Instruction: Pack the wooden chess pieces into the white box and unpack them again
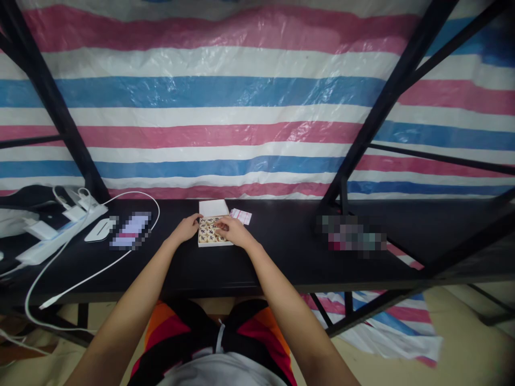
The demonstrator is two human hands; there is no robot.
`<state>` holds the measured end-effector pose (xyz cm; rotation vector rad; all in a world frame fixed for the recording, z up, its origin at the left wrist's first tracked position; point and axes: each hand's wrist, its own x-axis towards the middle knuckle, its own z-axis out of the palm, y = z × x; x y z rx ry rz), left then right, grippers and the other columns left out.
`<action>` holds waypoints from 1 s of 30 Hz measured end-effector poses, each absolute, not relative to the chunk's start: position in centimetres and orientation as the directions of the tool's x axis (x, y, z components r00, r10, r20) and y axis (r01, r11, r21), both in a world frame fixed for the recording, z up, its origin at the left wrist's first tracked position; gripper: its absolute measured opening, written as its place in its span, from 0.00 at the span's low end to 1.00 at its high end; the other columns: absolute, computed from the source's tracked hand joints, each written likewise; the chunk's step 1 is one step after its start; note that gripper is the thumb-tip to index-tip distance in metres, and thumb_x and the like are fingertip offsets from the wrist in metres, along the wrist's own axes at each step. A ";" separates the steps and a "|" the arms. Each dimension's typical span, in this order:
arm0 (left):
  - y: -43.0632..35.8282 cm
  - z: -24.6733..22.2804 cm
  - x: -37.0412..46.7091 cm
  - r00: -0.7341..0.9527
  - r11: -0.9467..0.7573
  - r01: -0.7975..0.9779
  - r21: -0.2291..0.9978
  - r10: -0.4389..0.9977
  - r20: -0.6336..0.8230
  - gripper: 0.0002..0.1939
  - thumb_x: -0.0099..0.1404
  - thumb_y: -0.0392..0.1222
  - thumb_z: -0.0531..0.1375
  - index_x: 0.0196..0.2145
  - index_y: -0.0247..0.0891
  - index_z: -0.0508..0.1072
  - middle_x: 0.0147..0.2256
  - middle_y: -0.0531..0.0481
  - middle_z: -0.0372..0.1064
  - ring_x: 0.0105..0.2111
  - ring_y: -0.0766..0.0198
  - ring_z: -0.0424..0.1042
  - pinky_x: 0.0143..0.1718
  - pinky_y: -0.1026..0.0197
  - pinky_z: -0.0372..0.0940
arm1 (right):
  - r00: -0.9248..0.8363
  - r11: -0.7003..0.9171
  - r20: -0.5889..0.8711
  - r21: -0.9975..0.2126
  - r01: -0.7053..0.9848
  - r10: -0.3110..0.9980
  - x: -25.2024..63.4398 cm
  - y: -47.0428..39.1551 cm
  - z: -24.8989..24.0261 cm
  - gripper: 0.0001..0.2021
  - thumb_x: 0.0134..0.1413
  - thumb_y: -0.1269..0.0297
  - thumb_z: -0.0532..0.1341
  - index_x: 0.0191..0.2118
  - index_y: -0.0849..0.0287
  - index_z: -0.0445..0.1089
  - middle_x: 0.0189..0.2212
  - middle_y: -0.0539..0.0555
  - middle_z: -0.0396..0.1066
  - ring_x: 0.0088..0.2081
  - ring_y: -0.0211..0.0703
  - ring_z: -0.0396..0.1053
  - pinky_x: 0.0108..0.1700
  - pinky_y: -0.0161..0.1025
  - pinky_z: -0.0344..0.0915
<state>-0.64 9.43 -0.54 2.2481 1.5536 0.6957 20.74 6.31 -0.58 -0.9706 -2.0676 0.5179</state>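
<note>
A small white box [215,244] lies on the black table, filled with round cream pieces [207,231] that bear dark characters. Its white lid or flap [213,207] is at the far side. My left hand [188,227] rests at the box's left edge, its fingertips bent at the rim. Over the right part of the box is my right hand [232,230], its fingers curled down onto the pieces; whether a piece is between them is hidden. A pink and white printed card [241,216] lies just beyond my right hand.
On the left are a power strip [64,238] with plugs, a white cable [90,277], a white flat device [98,230] and a blurred phone [131,230]. Blurred items [352,236] lie on the right. Black metal posts and a striped sheet [225,91] stand behind.
</note>
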 end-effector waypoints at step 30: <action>9.3 -0.3 -0.6 0.279 -0.335 0.785 0.521 0.942 0.186 0.21 0.58 0.33 0.50 0.49 0.38 0.69 0.32 0.49 0.72 0.30 0.64 0.69 0.34 0.65 0.59 | 0.179 -0.073 0.088 -0.676 0.734 0.980 26.1 8.0 -1.3 0.12 0.43 0.67 0.59 0.37 0.56 0.72 0.37 0.53 0.74 0.40 0.42 0.70 0.41 0.33 0.61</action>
